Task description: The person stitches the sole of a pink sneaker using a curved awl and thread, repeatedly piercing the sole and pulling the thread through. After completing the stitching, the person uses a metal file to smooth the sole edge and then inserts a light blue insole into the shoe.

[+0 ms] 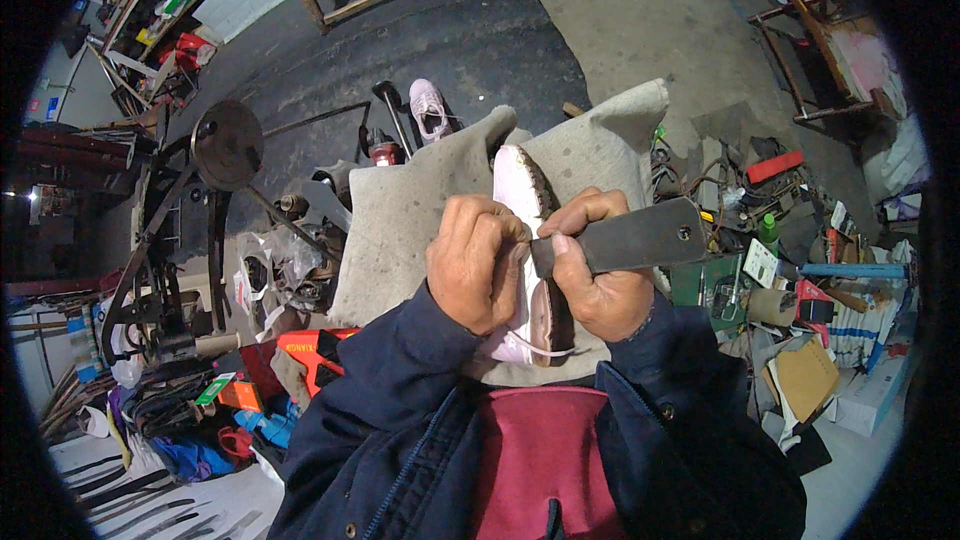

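Observation:
A pale pink sneaker [514, 183] lies on its side across my lap, toe pointing away, its dark worn sole edge facing right. My left hand [473, 262] is closed around the sneaker's middle, fingertips pressed at the sole seam. In my right hand [607, 290] is a flat dark blade [645, 236], like a shoemaker's knife, with a hole at its wide outer end. Its other end meets the sneaker's side beside my left fingertips; the edge there is partly hidden. A grey cloth [385, 230] covers my lap beneath the sneaker.
A matching pink sneaker [428, 108] stands on the dark floor ahead. An old machine with a round wheel [227, 145] rises at the left. Tools and scraps crowd the right, including a green bottle [769, 232] and a tape roll [772, 307]. A wooden stool [345, 8] stands far off.

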Demonstrator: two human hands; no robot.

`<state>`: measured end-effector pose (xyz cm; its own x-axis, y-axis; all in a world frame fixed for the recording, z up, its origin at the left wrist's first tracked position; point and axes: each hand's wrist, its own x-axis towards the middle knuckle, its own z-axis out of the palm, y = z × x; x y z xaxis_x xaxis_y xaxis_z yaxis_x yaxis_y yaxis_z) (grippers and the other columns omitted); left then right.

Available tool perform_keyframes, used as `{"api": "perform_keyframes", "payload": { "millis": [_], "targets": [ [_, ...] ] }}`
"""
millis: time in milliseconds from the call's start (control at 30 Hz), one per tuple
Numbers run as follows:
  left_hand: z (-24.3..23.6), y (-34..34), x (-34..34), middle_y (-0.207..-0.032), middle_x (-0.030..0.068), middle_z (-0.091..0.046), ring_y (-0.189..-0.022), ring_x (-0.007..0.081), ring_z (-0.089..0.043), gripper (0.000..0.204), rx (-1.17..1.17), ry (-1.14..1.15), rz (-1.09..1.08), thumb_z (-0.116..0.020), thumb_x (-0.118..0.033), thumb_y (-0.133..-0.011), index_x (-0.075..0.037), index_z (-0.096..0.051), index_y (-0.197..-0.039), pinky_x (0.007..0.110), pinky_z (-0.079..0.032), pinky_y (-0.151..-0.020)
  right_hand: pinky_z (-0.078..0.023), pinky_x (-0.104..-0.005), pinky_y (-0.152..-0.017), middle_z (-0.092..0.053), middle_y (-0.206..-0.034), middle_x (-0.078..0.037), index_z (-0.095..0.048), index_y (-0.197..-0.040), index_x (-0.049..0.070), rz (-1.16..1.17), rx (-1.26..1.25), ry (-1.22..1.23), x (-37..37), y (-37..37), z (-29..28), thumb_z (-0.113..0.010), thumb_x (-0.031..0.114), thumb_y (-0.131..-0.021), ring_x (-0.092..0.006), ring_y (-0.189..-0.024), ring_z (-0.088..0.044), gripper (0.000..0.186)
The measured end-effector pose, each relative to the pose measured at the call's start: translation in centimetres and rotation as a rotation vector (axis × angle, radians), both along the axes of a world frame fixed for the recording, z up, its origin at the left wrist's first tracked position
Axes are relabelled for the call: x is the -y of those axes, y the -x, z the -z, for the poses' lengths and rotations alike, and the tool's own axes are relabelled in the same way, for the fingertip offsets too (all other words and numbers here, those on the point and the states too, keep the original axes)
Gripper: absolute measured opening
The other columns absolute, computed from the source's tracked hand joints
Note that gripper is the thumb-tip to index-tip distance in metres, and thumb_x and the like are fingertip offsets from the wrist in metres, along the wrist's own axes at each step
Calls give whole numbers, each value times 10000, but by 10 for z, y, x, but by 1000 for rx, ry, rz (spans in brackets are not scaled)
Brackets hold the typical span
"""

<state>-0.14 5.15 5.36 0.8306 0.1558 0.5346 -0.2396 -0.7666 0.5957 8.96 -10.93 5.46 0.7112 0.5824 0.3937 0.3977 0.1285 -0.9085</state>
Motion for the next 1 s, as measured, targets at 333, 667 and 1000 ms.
{"api": "perform_keyframes", "payload": {
  "millis": [333, 667, 1000],
  "targets": [
    [1, 0, -1, -961, 179, -582, -915, 359, -576, 167, 3, 9, 12, -669, 22, -819, -3, -593, -966, 428, -486, -817, -501, -328, -820, -621, -1001, -113, -551, -1073, 6, -11, -19, -97, -3, 2, 3, -592, 1, -961, -188, -895, -638, 119],
    [5, 1, -2, -969, 173, -577, -921, 352, -569, 120, 1, 25, 16, -641, 6, -865, -4, -581, -969, 430, -481, -833, -516, -343, -800, -632, -997, -104, -559, -1103, -6, -70, -65, 41, 3, 0, 2, -603, 31, -963, -188, -885, -651, 151],
    [15, 3, -11, -969, 161, -538, -856, 297, -524, 53, -13, 251, 6, -535, -50, -971, -6, -541, -1000, 359, -459, -839, -491, -324, -739, -636, -827, -154, -512, -1131, 23, 194, -580, -199, 12, -11, -3, -539, 236, -983, -196, -765, -609, 261]
  ]
}}
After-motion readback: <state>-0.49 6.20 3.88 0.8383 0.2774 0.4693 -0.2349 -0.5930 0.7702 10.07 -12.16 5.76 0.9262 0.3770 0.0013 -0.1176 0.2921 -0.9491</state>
